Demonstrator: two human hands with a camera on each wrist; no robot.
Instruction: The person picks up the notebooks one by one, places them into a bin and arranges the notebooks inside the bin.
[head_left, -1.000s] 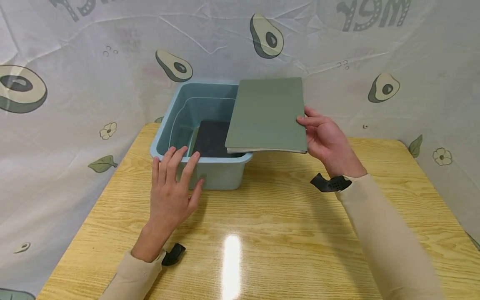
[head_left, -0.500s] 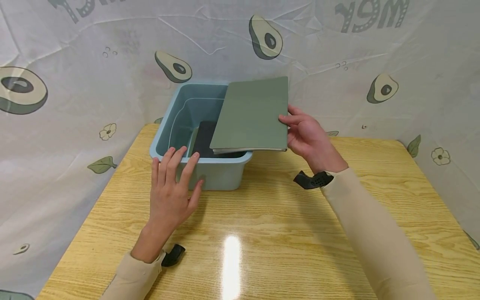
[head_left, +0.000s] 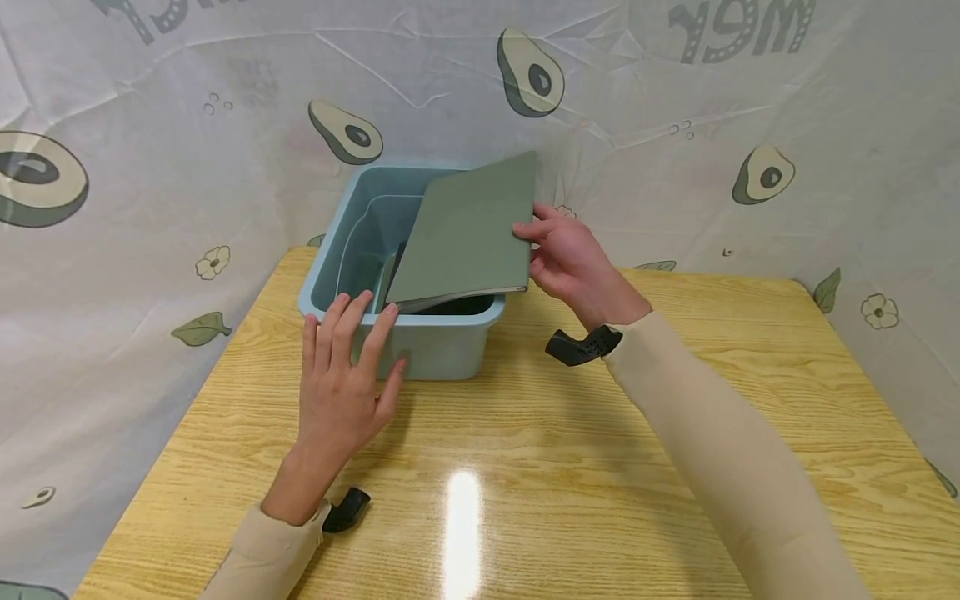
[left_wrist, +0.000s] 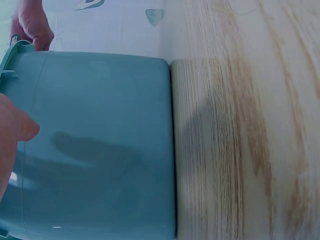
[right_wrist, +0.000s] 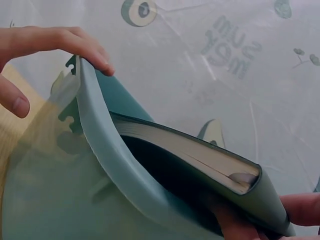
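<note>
A green hardcover book (head_left: 465, 233) tilts over a blue plastic bin (head_left: 408, 354), its left edge lower and inside the opening. My right hand (head_left: 573, 258) grips the book's spine side, thumb on the cover and fingers beneath. In the right wrist view the book's page block (right_wrist: 190, 150) shows just inside the bin's rim (right_wrist: 107, 142). My left hand (head_left: 341, 400) rests with spread fingers on the bin's front rim, thumb against its outer wall. Beneath the book, most of the dark flat item in the bin is hidden.
The bin stands on a wood-grain table (head_left: 570, 467) near its back edge. Behind it hangs a pale cloth (head_left: 645, 100) printed with avocados and flowers. Black straps (head_left: 585, 346) sit at both wrists, over beige sleeves.
My right hand has carried the book leftward over the bin and tipped its left edge down into the opening. My left hand has stayed on the rim.
</note>
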